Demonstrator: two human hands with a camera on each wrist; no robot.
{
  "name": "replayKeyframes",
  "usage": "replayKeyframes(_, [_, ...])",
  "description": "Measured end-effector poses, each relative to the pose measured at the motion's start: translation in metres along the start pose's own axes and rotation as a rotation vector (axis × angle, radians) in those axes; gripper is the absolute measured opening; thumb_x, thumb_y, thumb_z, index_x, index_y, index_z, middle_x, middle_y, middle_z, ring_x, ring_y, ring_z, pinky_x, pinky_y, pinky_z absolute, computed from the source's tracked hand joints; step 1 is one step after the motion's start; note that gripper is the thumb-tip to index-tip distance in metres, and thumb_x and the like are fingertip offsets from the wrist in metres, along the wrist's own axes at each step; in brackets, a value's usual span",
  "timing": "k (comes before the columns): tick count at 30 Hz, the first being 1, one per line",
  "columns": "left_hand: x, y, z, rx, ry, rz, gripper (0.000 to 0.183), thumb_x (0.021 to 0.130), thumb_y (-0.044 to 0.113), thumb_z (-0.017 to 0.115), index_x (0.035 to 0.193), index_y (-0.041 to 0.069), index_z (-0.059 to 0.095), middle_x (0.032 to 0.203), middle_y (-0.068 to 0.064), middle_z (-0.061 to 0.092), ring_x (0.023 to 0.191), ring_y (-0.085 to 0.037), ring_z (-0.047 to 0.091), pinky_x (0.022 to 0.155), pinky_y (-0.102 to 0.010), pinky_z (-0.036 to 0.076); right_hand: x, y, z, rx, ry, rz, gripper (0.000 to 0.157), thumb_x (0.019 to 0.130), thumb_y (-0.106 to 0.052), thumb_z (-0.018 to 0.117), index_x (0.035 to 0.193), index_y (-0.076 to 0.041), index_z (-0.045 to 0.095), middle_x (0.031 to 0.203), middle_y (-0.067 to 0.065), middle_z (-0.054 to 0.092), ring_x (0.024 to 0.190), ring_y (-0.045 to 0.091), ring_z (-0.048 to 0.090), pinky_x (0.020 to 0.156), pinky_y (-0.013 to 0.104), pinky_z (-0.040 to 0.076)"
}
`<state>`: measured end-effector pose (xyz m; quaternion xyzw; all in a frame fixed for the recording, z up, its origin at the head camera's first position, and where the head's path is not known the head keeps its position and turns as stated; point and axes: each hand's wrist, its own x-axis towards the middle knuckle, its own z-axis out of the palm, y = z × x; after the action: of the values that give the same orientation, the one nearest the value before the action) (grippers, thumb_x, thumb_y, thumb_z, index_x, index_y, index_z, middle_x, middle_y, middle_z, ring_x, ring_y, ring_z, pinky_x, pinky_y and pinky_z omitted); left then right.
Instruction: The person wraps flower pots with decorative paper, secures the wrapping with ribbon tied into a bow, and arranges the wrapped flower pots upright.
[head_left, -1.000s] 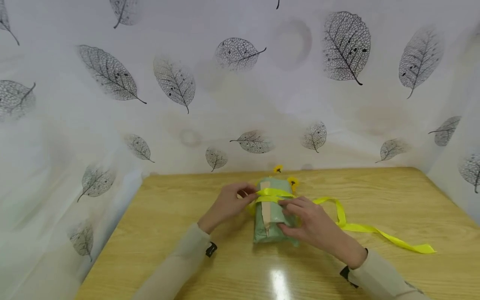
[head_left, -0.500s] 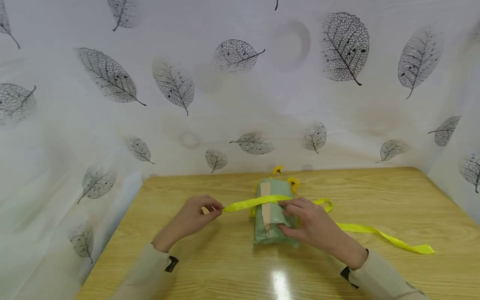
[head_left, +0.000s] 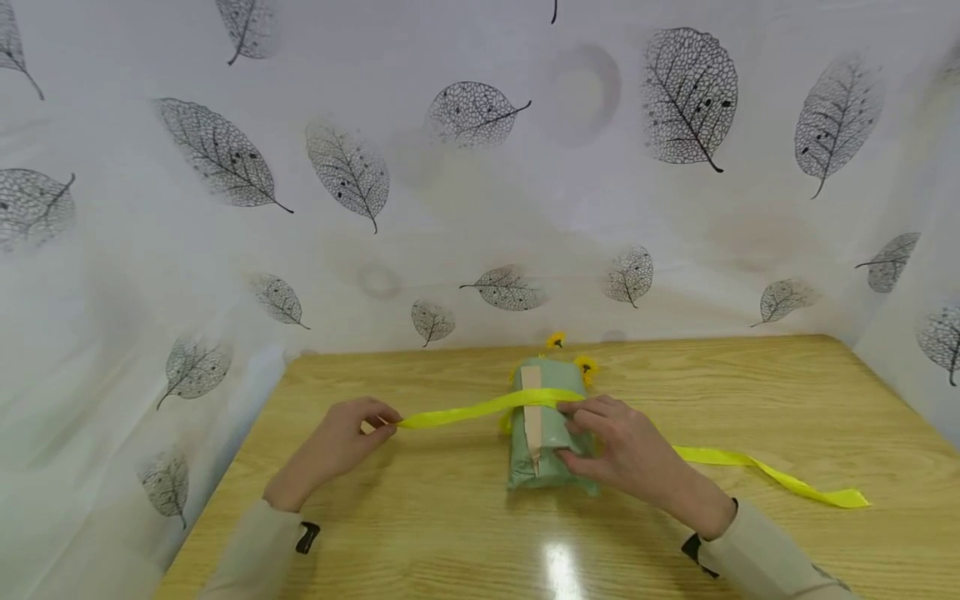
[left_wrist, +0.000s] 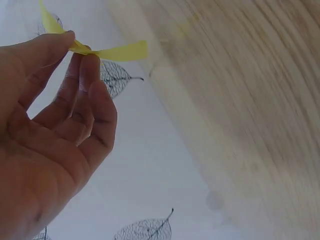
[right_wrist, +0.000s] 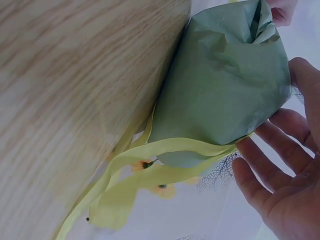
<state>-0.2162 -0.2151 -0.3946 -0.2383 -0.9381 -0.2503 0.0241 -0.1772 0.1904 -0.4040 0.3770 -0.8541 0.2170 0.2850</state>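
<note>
A parcel in pale green paper [head_left: 555, 467] with a beige strip along its top lies on the wooden table. Yellow ribbon [head_left: 465, 412] crosses the parcel and stretches leftward to my left hand [head_left: 330, 446]. My left thumb and fingertips pinch it, and a short end sticks out past them in the left wrist view. My right hand [head_left: 630, 450] rests on the parcel's right part, thumb and fingers apart. In the right wrist view its fingertips [right_wrist: 245, 145] press where the ribbon [right_wrist: 185, 145] meets the green wrapping [right_wrist: 225, 95].
Another length of yellow ribbon [head_left: 780, 475] trails right across the wooden table [head_left: 420, 533]. Yellow flowers [head_left: 586, 367] show beyond the parcel's far end. A white cloth with leaf prints [head_left: 480, 200] hangs behind the table.
My left hand has moved left and slightly down from the parcel, drawing the ribbon out straight. The ribbon loop on the right has shrunk from view. My right hand has stayed put.
</note>
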Motion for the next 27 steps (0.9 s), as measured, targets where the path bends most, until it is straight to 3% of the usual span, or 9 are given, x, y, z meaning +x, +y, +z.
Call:
replayKeyframes(5, [-0.001,-0.001,-0.008,0.157,-0.05,-0.059,0.019,0.093,0.002,0.07,0.111,0.006,0.074,0.108,-0.011,0.072,0.091,-0.026,0.071,0.077,-0.041,0.06,-0.001,0.0,0.001,0.006,0.01,-0.003,0.032,0.068,-0.019,0.093,0.079,-0.015,0.063,0.109,0.005,0.077,0.093,0.021,0.072,0.07,0.03,0.061])
replayKeyframes(8, [0.0,0.005,-0.008,0.164,-0.074,-0.08,0.025,0.095,0.004,0.068,0.119,0.004,0.071,0.113,-0.014,0.071,0.096,-0.03,0.071,0.08,-0.045,0.06,-0.001,0.001,0.001,0.011,0.01,-0.006,0.032,0.068,-0.019,0.093,0.079,-0.015,0.063,0.109,0.005,0.077,0.093,0.021,0.072,0.069,0.029,0.061])
replayKeyframes(11, [0.007,0.017,-0.003,0.145,-0.058,-0.057,0.028,0.096,0.008,0.068,0.124,0.006,0.069,0.118,-0.013,0.07,0.099,-0.029,0.071,0.082,-0.045,0.06,-0.001,0.001,0.001,0.01,0.009,-0.003,0.032,0.068,-0.019,0.093,0.079,-0.015,0.063,0.109,0.005,0.077,0.093,0.02,0.072,0.068,0.028,0.061])
replayKeyframes(20, [0.046,0.068,0.039,-0.115,0.068,0.148,0.016,0.101,0.021,0.066,0.112,0.012,0.074,0.098,0.003,0.074,0.082,-0.006,0.066,0.073,-0.023,0.057,-0.001,0.0,0.0,0.022,-0.01,0.012,0.032,0.069,-0.018,0.093,0.079,-0.016,0.063,0.109,0.005,0.077,0.095,0.021,0.072,0.069,0.027,0.061])
replayKeyframes(23, [0.058,0.085,0.053,-0.221,0.066,0.11,0.018,0.103,0.025,0.064,0.112,0.014,0.074,0.097,0.005,0.074,0.082,-0.006,0.066,0.074,-0.022,0.057,-0.001,0.0,-0.001,0.02,-0.013,0.013,0.032,0.068,-0.018,0.093,0.079,-0.015,0.063,0.109,0.005,0.077,0.095,0.02,0.072,0.07,0.028,0.062])
replayKeyframes(27, [0.071,0.105,0.064,-0.314,0.025,-0.01,0.019,0.102,0.031,0.064,0.112,0.019,0.074,0.1,0.006,0.074,0.086,-0.007,0.066,0.076,-0.025,0.057,-0.001,0.001,-0.002,0.014,-0.008,0.007,0.032,0.068,-0.018,0.093,0.079,-0.015,0.063,0.109,0.004,0.077,0.095,0.02,0.072,0.07,0.028,0.062])
